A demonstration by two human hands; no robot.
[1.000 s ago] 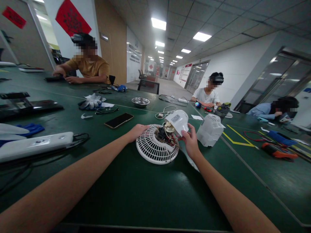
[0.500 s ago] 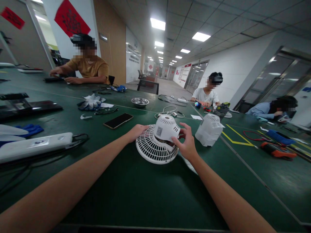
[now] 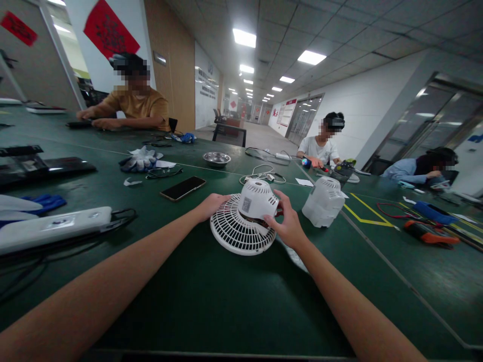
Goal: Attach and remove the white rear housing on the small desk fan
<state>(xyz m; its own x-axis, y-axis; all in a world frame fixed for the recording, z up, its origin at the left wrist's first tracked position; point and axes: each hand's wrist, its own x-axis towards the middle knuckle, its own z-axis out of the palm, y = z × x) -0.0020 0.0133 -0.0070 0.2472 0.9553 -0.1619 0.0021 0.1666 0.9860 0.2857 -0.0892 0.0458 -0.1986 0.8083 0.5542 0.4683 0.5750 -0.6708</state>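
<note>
A white round fan grille (image 3: 237,236) lies flat on the green table (image 3: 211,296) in front of me. On its middle sits a white domed motor cover (image 3: 258,198) with a small label. My right hand (image 3: 287,221) grips the cover's right side, fingers wrapped round it. At the grille's far left rim rests my left hand (image 3: 213,203), fingers curled over the edge.
A second white housing (image 3: 323,201) stands just right of the fan. A black phone (image 3: 183,187), gloves (image 3: 141,160), a steel bowl (image 3: 217,158) and a coiled white cable (image 3: 264,176) lie beyond. A white power strip (image 3: 53,229) lies left. Three people sit further off.
The motor cover was tilted up off the grille with wires showing; my right hand has lowered it onto the grille's middle, covering the wiring. My left hand has stayed put.
</note>
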